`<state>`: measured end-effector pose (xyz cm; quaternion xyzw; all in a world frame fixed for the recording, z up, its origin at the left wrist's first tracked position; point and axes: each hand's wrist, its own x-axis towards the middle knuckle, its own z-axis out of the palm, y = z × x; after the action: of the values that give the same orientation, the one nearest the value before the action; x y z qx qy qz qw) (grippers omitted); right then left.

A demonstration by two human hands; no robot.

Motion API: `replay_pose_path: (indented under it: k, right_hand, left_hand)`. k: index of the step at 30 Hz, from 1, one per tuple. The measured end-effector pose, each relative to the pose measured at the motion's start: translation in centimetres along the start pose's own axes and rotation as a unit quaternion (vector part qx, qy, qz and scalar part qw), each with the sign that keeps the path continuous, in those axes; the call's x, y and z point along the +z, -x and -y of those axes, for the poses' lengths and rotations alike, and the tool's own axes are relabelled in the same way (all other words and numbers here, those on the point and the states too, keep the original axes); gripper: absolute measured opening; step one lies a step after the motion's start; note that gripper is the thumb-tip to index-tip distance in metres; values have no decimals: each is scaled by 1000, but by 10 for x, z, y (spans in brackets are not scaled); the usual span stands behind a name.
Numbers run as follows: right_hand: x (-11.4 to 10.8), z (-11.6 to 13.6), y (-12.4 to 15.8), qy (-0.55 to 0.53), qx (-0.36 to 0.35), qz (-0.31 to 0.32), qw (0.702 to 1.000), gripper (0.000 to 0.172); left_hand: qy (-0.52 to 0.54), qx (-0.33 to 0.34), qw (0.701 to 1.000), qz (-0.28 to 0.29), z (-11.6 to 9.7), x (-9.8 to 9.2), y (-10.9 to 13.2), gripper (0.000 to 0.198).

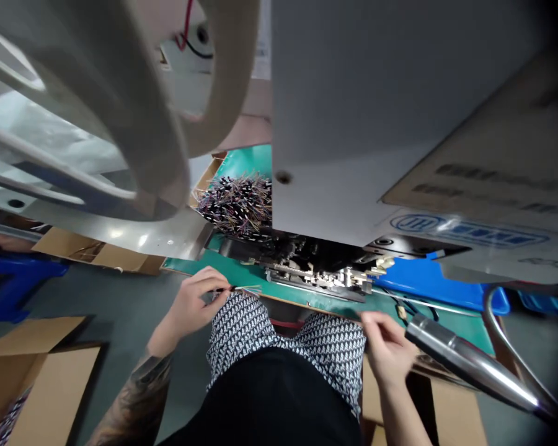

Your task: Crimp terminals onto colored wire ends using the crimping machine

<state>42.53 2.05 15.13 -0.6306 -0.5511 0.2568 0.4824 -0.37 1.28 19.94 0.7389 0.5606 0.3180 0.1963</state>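
Observation:
My left hand pinches the dark end of a short multi-core cable between thumb and fingertips. The cable's thin coloured wires fan out to the right, just above the bench edge. My right hand is at the bench's front edge on the other side, with its fingers curled together. Whatever may be in those fingers is too small or hidden to name. Between the hands, set back from the edge, is the metal mechanism of a large grey machine. A heap of similar cables lies behind it to the left.
A shiny metal tube stretches out beside my right hand. The green bench top carries a blue tray at the right. Curved pale machine parts loom at upper left. Cardboard boxes stand on the floor.

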Motion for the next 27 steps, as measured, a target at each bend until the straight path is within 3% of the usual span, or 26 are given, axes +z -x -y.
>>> replay_pose_path:
  k: [4,6,9,16,20,23,27]
  right_hand:
    - [40,44,7,-82,-15,193,978,21]
    - [51,57,8,-130,18,237,963,18]
    - [57,68,9,-186,74,287,937,28]
    - [54,80,1,-195,104,271,937,24]
    - [51,81,-9,-227,140,302,915,24]
    - [48,81,-10,-247,177,300,904,24]
    - [49,83,-5,-254,197,232,918,26]
  left_hand:
    - [89,50,995,-6,-39,32,-11,12]
    - [100,57,993,10,-54,46,-19,14]
    - [116,66,990,35,-72,61,-27,16]
    - [96,89,986,106,-93,74,-40,19]
    - [48,104,984,136,-98,75,-43,22]
    - [33,111,983,140,-99,76,-44,24]
    - [52,98,988,109,-101,84,-46,21]
